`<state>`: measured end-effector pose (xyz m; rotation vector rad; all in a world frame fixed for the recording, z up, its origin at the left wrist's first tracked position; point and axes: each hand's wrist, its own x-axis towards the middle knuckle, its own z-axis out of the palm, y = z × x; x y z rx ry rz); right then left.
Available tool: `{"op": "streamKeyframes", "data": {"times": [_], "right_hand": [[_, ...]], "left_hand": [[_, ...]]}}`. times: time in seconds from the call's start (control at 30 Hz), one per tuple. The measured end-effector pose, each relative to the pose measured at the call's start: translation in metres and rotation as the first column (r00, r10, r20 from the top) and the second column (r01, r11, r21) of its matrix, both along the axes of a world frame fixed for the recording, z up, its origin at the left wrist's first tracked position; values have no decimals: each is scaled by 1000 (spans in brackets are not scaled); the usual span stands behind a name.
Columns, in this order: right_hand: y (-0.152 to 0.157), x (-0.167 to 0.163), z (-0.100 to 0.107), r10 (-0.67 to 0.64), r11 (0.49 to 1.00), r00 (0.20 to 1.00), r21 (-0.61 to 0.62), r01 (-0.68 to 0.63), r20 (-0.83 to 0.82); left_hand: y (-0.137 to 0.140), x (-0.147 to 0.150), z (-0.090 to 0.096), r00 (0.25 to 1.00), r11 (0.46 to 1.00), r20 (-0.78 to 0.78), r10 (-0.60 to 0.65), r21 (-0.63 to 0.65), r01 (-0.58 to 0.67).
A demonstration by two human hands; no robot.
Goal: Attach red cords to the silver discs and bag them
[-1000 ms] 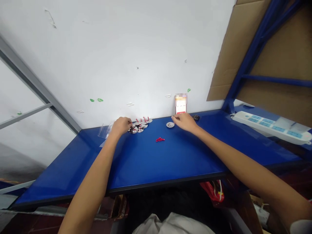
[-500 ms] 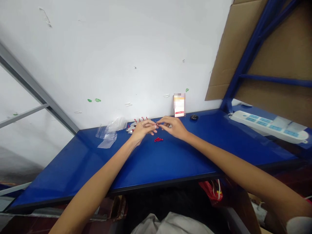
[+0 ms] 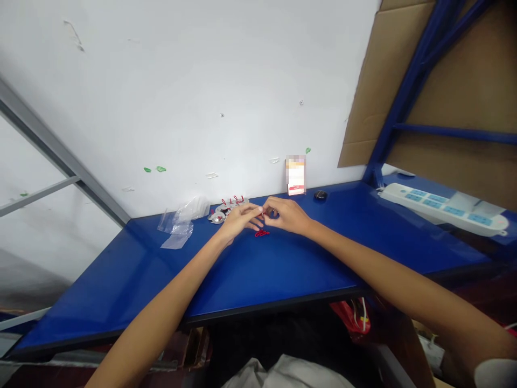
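Note:
My left hand point(image 3: 242, 218) and my right hand point(image 3: 285, 214) meet above the blue table, fingertips pinched together. Between them is a tiny piece, mostly hidden, with a thin reddish bit showing; its kind is too small to make out. Just below the fingers lies a small heap of red cord loops point(image 3: 262, 233) on the tabletop. Behind my left hand, several round silvery discs point(image 3: 217, 217) with red loops standing up from them rest near the wall, partly covered by the hand.
Clear plastic bags point(image 3: 181, 223) lie left of the discs. A lit phone point(image 3: 296, 177) leans against the wall, with a small black object point(image 3: 320, 195) beside it. At the right is a white power strip point(image 3: 444, 209) by the blue metal frame point(image 3: 407, 97).
My fingertips have come closer together around the tiny piece, and my right hand has curled and turned. More of the silvery discs shows behind my left hand. The view has shifted slightly.

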<state>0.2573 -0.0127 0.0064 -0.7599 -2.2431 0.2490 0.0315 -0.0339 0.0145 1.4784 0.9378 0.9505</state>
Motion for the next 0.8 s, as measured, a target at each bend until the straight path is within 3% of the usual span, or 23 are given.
{"op": "streamKeyframes", "data": {"times": [0.2,0.33,0.57,0.7,0.8], "right_hand": [[-2,0,3,0,1000,1000,-28,0,3],[-1,0,1,-2,999,999,-49,0,-53],[4,-1,2,23,998,974,-54,-36,-226],[8,1,0,164,968,985,-184,-171,-53],[10,1,-4,264,948,960,-211,-239,99]], "left_hand": [[1,-6,-6,994,990,47,-96,-103,101],[2,-4,-8,991,987,97,-90,-121,102],[10,-17,5,986,992,117,117,28,-121],[17,-29,7,969,965,29,247,90,-248],[18,-29,4,961,958,-10,275,94,-273]]}}
